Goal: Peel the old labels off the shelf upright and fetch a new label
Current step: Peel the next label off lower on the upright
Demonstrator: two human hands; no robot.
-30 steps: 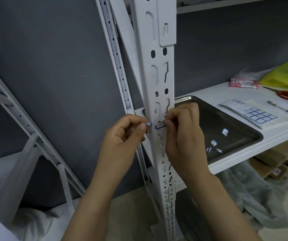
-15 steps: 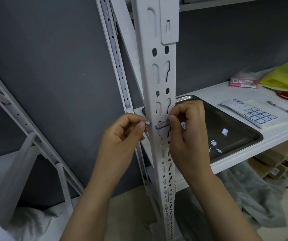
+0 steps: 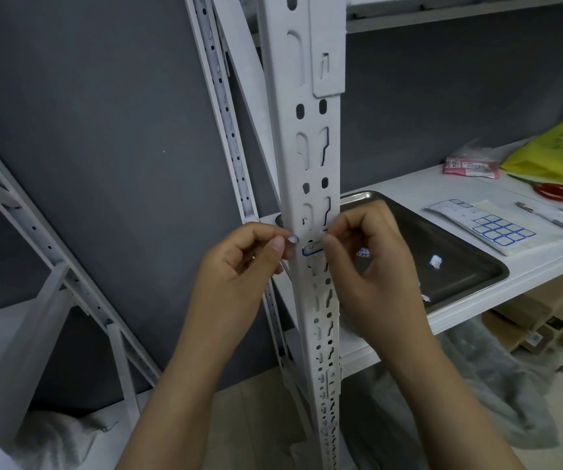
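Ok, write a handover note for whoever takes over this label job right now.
Left hand: pinches a peeled label scrap beside the upright.
Right hand: fingers pinch the right end of the old label, which is still on the upright.
Done: a few scraps lie in the tray.
Left: finish peeling, drop the bits in the tray, then take a new label from the sheet on the shelf.
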